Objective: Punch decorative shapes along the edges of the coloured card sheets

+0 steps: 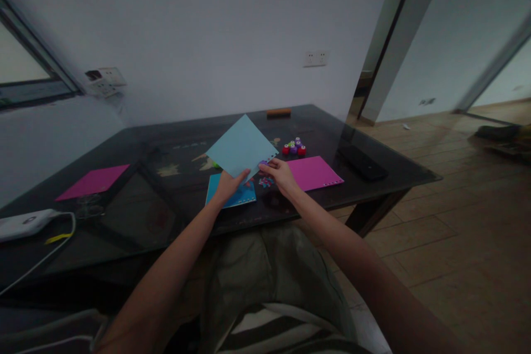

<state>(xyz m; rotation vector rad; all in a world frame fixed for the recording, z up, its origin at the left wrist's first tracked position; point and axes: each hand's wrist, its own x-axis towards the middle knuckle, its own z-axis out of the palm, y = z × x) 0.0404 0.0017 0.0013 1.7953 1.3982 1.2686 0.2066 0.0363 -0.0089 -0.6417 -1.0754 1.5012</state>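
My left hand (230, 185) pinches a pale blue sheet (243, 144) near its bottom corner, thumb on top. The sheet is raised and tilted above the table, with a row of small dark marks or holes along its lower right edge. At that edge my right hand (281, 172) is closed on a small purple piece (264, 164), mostly hidden by the fingers. Beneath lies a brighter blue sheet (238, 198), partly covered by my left hand. Between the hands sits a small pile of blue and pink bits (265, 182).
Several red and purple knob-like pieces (294, 147) stand behind the right hand. A pink sheet (315, 173) and a black case (363, 162) lie to the right, another pink sheet (93, 181) to the left. A white device (27, 225) with a cable sits far left; a brown bar (278, 113) lies at the back.
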